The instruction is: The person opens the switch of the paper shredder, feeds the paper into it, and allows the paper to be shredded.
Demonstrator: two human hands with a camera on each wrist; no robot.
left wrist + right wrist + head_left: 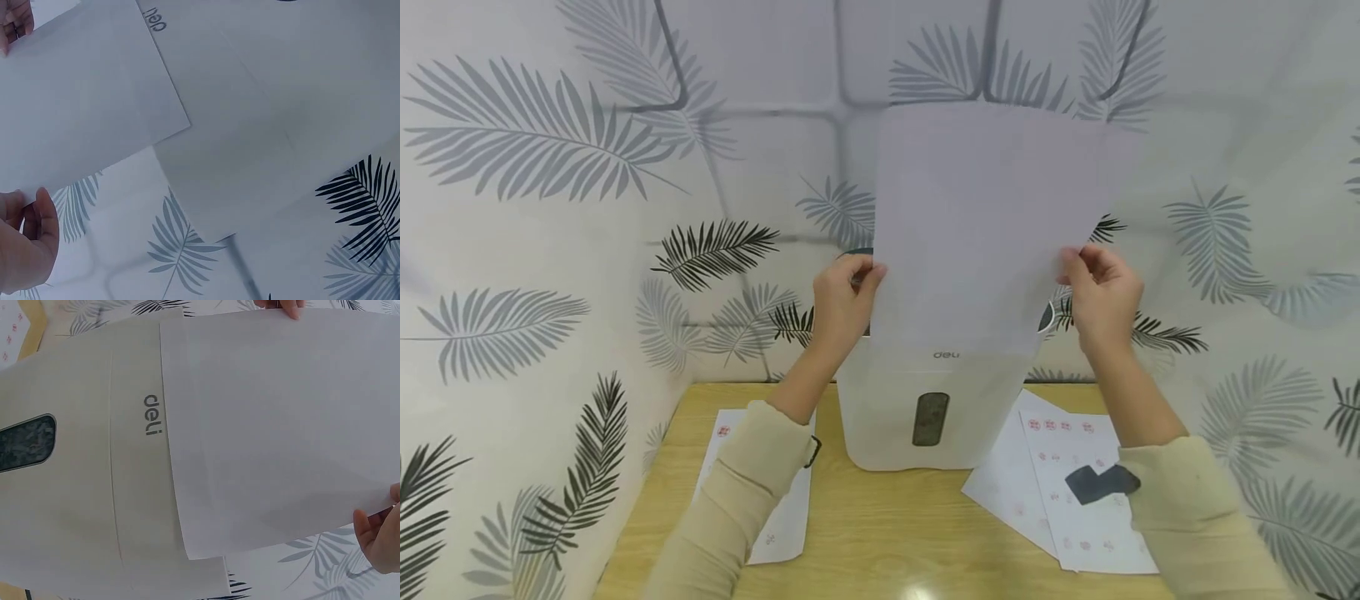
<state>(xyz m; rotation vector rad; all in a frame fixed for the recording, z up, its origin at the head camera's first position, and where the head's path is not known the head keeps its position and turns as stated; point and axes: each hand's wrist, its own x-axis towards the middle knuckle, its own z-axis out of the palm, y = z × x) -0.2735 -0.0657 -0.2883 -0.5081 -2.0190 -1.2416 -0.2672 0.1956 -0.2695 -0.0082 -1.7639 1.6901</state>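
Observation:
A blank white sheet of paper (992, 217) stands upright between the two hands, its lower edge in front of the upper face of a white shredder (895, 417) marked "deli". My left hand (846, 300) pinches the sheet's left edge between thumb and fingers. On the opposite edge, my right hand (1103, 292) pinches the paper at about the same height. The right wrist view has the bottom edge of the sheet (281, 425) lying just beside the "deli" lettering, overlapping the machine's top. The shredder's slot is hidden behind the paper.
Sheets with red stamp-like prints (1086, 533) lie on the wooden table (880, 533) right of the shredder. Another printed sheet (786, 521) lies to the left, partly under the left sleeve. Behind stands a wall (760, 183) with a leaf pattern.

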